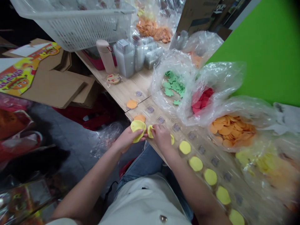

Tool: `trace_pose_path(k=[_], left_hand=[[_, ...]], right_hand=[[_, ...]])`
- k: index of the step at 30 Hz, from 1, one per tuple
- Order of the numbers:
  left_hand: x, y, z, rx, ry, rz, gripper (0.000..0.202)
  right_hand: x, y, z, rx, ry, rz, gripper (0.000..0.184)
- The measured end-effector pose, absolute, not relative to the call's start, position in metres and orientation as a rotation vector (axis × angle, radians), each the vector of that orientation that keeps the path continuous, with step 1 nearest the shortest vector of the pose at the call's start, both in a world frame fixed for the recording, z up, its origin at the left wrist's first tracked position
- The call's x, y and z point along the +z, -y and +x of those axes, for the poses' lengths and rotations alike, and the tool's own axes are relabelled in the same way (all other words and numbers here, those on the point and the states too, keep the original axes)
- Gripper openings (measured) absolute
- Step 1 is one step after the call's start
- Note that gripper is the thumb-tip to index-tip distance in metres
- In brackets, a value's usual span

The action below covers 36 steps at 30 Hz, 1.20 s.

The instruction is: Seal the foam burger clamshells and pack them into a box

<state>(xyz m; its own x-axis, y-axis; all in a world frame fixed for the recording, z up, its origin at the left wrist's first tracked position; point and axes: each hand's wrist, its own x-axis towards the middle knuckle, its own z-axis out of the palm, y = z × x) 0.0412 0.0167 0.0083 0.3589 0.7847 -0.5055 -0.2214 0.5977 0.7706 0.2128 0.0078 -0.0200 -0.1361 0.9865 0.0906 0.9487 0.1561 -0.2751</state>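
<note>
pinching yellow discs (pixel 137 128), hands (pixel 161 136) close together

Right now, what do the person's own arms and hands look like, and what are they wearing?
The left hand and right hand are bare, with no gloves, and no watch or bracelet shows on the bare forearms. The person wears an off-white top with a round metal button, and blue denim jeans.

From here I can read nothing for certain: the bright yellow-and-orange printed cardboard sheet (pixel 22 75) carries bold lettering beside a cartoon burger, too blurred to make out, and the small round packaged label (pixel 113 78) is too tiny.
</note>
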Motion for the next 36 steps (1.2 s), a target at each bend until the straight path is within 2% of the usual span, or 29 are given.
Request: trace_pose_path(k=[6, 12, 14, 16, 19, 23, 28, 33, 36], left_hand=[[0.014, -0.016, 0.032, 0.729, -1.056, 0.735, 0.034], [0.015, -0.019, 0.021, 0.631, -0.959, 0.725, 0.035], [0.017, -0.021, 0.021, 0.545, -0.909, 0.771, 0.033], [0.02, -0.023, 0.022, 0.473, -0.845, 0.853, 0.035], [0.023, -0.024, 0.026, 0.488, -0.838, 0.918, 0.043], [0.019, -0.025, 0.028, 0.55, -0.925, 0.946, 0.045], [0.014, -0.028, 0.019, 0.419, -0.922, 1.088, 0.042], [0.013, -0.034, -0.006, 0.45, -1.103, 1.11, 0.04], [0.01, -0.035, -0.023, 0.491, -1.28, 1.165, 0.042]], right_hand=[[-0.008, 0.004, 0.217, 0.114, 2.185, -1.905, 0.022], [0.005, 0.024, 0.221, 0.257, 2.216, -1.606, 0.021], [0.01, 0.018, 0.217, 0.445, 1.972, -1.613, 0.026], [0.015, 0.006, 0.209, 0.794, 1.736, -1.58, 0.029], [0.018, -0.014, 0.197, 1.192, 1.539, -1.483, 0.025], [0.016, -0.024, 0.189, 0.975, 1.637, -1.525, 0.019], [0.018, -0.023, 0.183, 0.842, 1.762, -1.382, 0.012], [0.015, -0.047, 0.178, 0.855, 1.414, -1.49, 0.022], [0.006, -0.068, 0.174, 0.896, 1.585, -1.577, 0.03]])
